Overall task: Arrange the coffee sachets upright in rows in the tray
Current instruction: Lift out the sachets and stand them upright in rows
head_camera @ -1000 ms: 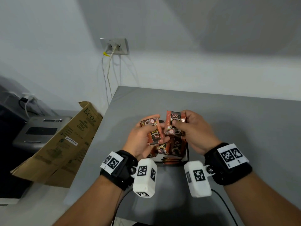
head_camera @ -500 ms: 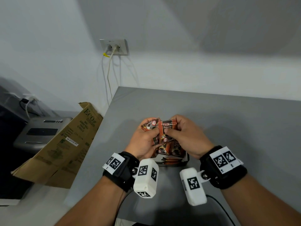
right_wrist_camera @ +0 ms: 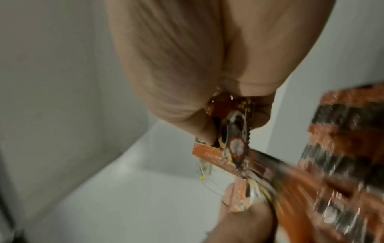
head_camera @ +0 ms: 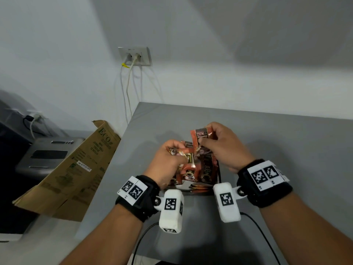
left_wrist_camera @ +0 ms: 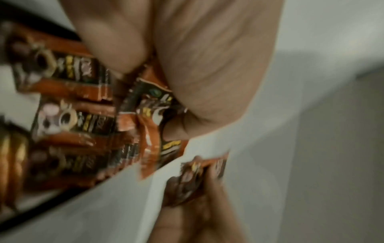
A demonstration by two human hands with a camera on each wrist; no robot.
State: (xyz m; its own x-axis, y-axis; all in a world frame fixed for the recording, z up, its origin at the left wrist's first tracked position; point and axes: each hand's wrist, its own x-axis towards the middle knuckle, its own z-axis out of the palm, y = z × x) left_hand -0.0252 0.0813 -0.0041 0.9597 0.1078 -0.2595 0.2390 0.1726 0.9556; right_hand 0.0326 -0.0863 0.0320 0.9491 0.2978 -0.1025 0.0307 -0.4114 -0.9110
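Two sachets in hand: my right hand (head_camera: 223, 148) pinches one sachet (head_camera: 200, 135), my left hand (head_camera: 168, 161) grips another sachet (head_camera: 178, 152); next, I'd stand each upright in the tray (head_camera: 191, 188)

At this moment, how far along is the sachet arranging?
Partly done. Several coffee sachets already stand upright at the front of the tray. In hand: the right hand lifts one sachet above it, and the left hand grips more sachets. Left: seating those held; how full the tray is stays hidden behind the hands.
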